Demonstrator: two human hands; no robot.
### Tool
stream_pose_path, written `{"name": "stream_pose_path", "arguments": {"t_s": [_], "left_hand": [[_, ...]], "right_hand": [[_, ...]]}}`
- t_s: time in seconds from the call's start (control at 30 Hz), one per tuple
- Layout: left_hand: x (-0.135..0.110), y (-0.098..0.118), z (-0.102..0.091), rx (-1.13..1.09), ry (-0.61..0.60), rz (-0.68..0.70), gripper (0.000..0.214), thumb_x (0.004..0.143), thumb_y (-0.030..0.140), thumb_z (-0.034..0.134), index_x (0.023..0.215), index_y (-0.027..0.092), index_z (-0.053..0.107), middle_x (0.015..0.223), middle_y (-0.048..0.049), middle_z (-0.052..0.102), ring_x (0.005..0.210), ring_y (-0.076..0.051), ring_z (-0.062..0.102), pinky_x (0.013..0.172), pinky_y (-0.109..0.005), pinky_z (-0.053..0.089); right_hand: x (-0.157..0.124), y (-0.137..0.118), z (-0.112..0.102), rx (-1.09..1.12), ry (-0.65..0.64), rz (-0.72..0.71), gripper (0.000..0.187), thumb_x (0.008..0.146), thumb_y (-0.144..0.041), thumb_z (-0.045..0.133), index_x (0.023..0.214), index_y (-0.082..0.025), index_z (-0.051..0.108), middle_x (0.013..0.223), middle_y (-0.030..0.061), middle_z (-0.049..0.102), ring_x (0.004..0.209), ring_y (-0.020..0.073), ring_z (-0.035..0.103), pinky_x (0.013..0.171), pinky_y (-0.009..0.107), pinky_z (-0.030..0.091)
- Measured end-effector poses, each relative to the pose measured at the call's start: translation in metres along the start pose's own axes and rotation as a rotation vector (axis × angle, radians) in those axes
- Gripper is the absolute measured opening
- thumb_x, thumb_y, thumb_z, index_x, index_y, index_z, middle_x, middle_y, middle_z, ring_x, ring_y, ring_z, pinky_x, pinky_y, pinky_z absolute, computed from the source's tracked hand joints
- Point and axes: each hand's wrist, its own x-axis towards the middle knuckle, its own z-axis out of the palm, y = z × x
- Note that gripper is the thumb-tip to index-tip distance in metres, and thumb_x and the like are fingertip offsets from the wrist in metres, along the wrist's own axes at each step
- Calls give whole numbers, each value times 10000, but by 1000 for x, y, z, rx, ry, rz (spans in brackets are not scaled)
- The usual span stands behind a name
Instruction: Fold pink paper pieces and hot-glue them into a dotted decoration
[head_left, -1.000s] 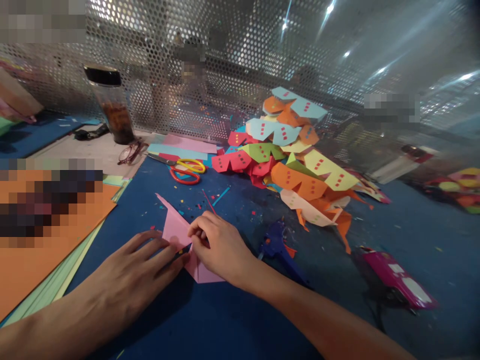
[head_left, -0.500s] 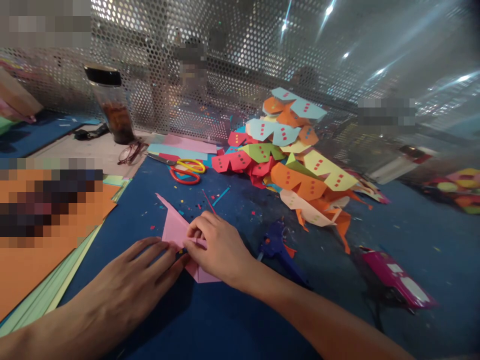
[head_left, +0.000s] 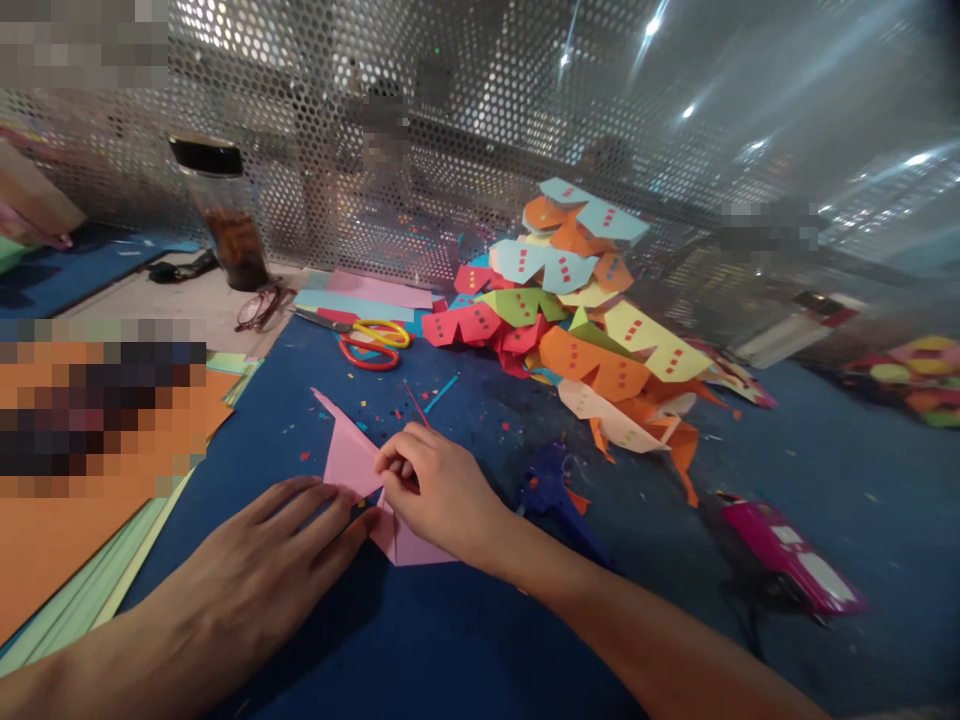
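Left hand [head_left: 277,550] lies flat, fingers spread, pressing pink paper [head_left: 352,460]. Right hand [head_left: 435,490], fingertips pinched on the paper's fold, angles inward. Bare blue table [head_left: 420,650] lies nearer the wrists.

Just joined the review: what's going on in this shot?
A person is folding a pink paper on the blue table. The left hand lies flat, pinning the paper's left side; the right hand pinches a crease at its middle. The scissors lie beyond, and a pile of folded coloured papers sits to the right.
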Motion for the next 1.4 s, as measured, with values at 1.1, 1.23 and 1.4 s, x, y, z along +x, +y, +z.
{"name": "stream_pose_path", "arguments": {"t_s": [1.1, 1.23, 1.4], "left_hand": [[5, 0, -13, 55, 43, 9, 450, 881, -1, 388, 1216, 122, 662, 1114, -117, 753, 999, -278, 686, 908, -422, 494], [5, -2, -16, 46, -17, 84, 440, 879, 11, 429, 1249, 115, 643, 1141, -117, 746, 1011, -271, 684, 898, -398, 507], [7, -4, -23, 60, -25, 95, 434, 887, 16, 419, 1255, 100, 633, 1130, -117, 753, 1018, -266, 690, 913, -388, 518]], "right_hand": [[1, 1, 0, -23, -15, 2, 110, 840, -103, 617, 874, -208, 624, 914, -11, 633, 819, 124, 596, 765, 252, 463], [0, 2, -2, -8, -41, -12, 171, 811, -66, 612, 910, -204, 636, 955, -5, 636, 834, 123, 599, 784, 252, 472], [-2, 2, -3, -33, -49, -57, 132, 831, -138, 669, 947, -198, 647, 998, 14, 642, 952, 151, 610, 872, 280, 475]]}}
